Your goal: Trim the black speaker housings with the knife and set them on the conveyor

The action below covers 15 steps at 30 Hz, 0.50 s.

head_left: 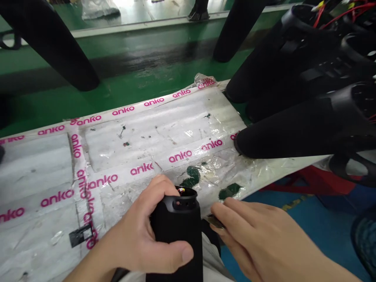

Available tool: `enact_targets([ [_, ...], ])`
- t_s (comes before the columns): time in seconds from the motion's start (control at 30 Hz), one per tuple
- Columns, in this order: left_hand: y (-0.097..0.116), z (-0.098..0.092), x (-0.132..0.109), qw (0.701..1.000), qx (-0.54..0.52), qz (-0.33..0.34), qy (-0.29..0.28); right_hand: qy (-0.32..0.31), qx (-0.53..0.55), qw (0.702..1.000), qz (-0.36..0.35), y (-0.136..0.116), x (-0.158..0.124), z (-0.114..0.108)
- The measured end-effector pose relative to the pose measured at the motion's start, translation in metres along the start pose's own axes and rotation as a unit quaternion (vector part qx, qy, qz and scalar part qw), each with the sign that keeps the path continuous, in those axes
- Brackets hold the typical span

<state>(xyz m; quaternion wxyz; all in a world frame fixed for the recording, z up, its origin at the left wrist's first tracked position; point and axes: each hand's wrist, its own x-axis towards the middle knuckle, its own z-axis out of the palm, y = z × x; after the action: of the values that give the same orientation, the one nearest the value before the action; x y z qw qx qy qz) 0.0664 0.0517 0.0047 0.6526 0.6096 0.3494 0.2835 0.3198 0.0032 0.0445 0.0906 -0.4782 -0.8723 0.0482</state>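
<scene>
My left hand (147,231) is wrapped round a black fabric-covered cylindrical speaker (178,239) at the bottom middle, close to my lap. Its open top end faces up, with a slotted collar and small wires with a yellow and white connector showing inside. The speaker's lower end is cut off by the picture edge. Just to the right, my right hand (249,231) pinches a small, thin, flat dark piece (215,221) between thumb and fingers. What kind of piece it is, I cannot make out. It is beside the speaker, near its upper right side.
Tape printed "anko" crosses the plastic-covered bench (155,137). Several similar black cylinders (288,125) lean at the right, some with red wires (346,17). Another black cylinder (58,43) stands at the upper left on the green surface (147,74). A small black piece (79,235) lies lower left.
</scene>
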Motion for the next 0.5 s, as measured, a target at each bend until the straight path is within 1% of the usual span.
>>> enact_targets([
  [0.07, -0.002, -0.002, 0.000, 1.000, -0.003, 0.010, -0.004, 0.038, 0.021, 0.999, -0.008, -0.009, 0.004, 0.018],
  [0.17, -0.002, -0.002, 0.001, 1.000, 0.002, 0.006, 0.001, 0.072, 0.026, 0.997, -0.007, -0.012, 0.005, 0.028],
  [0.3, 0.005, 0.002, 0.004, 1.000, 0.025, -0.004, 0.001, 0.082, 0.026, 0.996, -0.004, -0.009, 0.005, 0.024],
  [0.5, 0.019, 0.011, 0.009, 0.996, 0.073, -0.052, -0.011, 0.059, 0.014, 0.998, -0.002, -0.006, 0.003, 0.017],
])
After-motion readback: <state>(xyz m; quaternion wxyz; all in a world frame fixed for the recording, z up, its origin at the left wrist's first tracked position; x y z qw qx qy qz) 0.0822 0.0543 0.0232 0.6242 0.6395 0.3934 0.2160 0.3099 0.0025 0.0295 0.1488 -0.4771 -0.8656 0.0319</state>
